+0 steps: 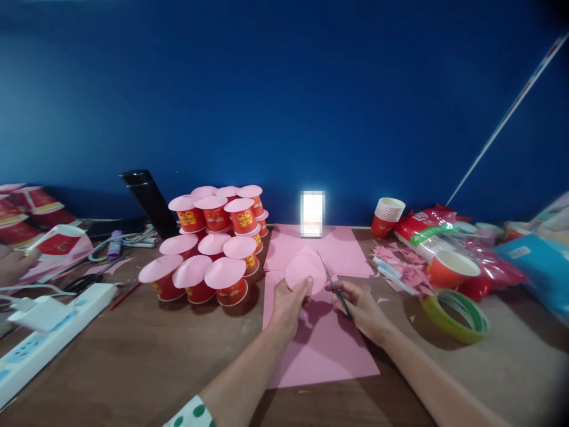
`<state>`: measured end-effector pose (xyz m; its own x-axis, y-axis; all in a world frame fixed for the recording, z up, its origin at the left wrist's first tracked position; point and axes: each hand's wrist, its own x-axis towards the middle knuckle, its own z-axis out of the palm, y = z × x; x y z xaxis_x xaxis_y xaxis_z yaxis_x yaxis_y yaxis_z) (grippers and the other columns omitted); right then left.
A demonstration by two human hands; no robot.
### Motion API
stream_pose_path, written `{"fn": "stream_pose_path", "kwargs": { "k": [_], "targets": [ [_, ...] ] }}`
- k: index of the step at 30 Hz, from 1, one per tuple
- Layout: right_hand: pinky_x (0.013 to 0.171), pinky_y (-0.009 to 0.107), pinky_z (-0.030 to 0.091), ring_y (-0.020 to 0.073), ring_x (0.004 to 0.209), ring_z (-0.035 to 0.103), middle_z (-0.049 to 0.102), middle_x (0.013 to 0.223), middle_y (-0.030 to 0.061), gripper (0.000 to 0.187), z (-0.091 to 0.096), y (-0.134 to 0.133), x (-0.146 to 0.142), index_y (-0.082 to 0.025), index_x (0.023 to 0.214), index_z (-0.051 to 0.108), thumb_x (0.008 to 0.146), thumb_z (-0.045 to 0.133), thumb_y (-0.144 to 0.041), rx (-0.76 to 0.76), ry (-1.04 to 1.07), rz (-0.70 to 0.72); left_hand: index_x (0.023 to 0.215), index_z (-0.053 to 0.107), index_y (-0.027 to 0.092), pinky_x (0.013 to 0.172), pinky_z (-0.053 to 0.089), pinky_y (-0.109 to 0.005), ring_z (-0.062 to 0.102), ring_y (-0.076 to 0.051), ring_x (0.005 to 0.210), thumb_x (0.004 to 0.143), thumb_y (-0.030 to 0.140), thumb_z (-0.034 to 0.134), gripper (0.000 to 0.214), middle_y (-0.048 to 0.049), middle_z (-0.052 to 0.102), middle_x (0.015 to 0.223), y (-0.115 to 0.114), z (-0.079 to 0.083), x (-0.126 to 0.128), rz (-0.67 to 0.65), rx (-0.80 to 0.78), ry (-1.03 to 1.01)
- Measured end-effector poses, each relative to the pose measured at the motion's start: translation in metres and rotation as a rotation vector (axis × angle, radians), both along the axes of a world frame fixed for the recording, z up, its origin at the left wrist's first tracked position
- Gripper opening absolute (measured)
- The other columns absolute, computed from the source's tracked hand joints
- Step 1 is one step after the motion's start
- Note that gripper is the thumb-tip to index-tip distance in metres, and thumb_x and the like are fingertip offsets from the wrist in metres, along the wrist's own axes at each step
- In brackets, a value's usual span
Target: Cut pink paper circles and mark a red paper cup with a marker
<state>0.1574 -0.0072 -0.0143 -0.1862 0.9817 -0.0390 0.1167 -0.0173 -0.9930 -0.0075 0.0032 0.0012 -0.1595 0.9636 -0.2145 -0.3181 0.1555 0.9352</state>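
Note:
My left hand point(291, 303) pinches a round pink paper disc point(306, 273) between thumb and fingers. Close to its right edge, my right hand point(358, 305) is closed around a pair of dark-handled scissors point(341, 295), whose blade points up and away beside the disc. Whether the blade touches the paper I cannot tell. Under both hands lies a pink paper sheet point(320, 362), with a stack of pink sheets point(351, 252) behind it. To the left stand several upside-down red paper cups point(231, 295), with pink discs on top.
A lit phone-like screen point(312, 213) stands against the blue wall. Stacked cups point(386, 216), paper scraps point(411, 258), markers point(393, 274), a tape roll point(456, 317) and a loose cup point(453, 270) are at right. A power strip point(57, 338) and black bottle point(151, 201) are at left, near another person's hand point(15, 264).

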Motion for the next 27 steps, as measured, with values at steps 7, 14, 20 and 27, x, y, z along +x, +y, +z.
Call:
{"fn": "stream_pose_path", "kwargs": {
  "k": [7,14,20,27],
  "targets": [
    [0.046,0.021,0.032,0.0083,0.048,0.042,0.045,0.056,-0.0072,0.042,0.0041,-0.0012,-0.0022,-0.018,0.097,0.059,0.073,0.070,-0.051,-0.023,-0.005,0.000,0.077,0.063,0.010,0.037,0.034,-0.018,0.042,-0.006,0.040,0.057,0.043,0.078,0.041,0.0018,0.055,0.050,0.0010,-0.0007,0.0000,-0.004,-0.004,-0.004],
    [0.046,0.021,0.034,0.0090,0.049,0.043,0.047,0.057,-0.0065,0.041,0.0035,-0.0015,-0.0016,-0.019,0.097,0.060,0.074,0.069,-0.051,-0.022,-0.009,0.001,0.076,0.063,0.011,0.035,0.031,-0.019,0.043,-0.008,0.040,0.055,0.046,0.079,0.044,0.0022,0.053,0.048,0.0029,-0.0056,-0.0006,-0.001,-0.031,0.009],
    [0.045,0.021,0.034,0.0087,0.049,0.044,0.048,0.057,-0.0061,0.041,0.0050,-0.0015,-0.0023,-0.018,0.096,0.061,0.072,0.070,-0.051,-0.018,0.010,0.001,0.073,0.063,0.011,0.037,0.034,-0.019,0.043,-0.007,0.040,0.055,0.044,0.079,0.041,0.0020,0.053,0.049,0.0030,-0.0045,-0.0001,0.008,-0.009,-0.010],
    [0.045,0.020,0.032,0.0078,0.048,0.043,0.047,0.055,-0.0070,0.040,0.0071,-0.0021,-0.0021,-0.017,0.096,0.061,0.072,0.072,-0.048,-0.027,0.004,-0.004,0.073,0.064,0.010,0.039,0.035,-0.018,0.043,-0.006,0.041,0.058,0.041,0.078,0.037,0.0018,0.054,0.049,0.0012,-0.0020,0.0000,0.011,0.023,-0.016]
  ]
}}
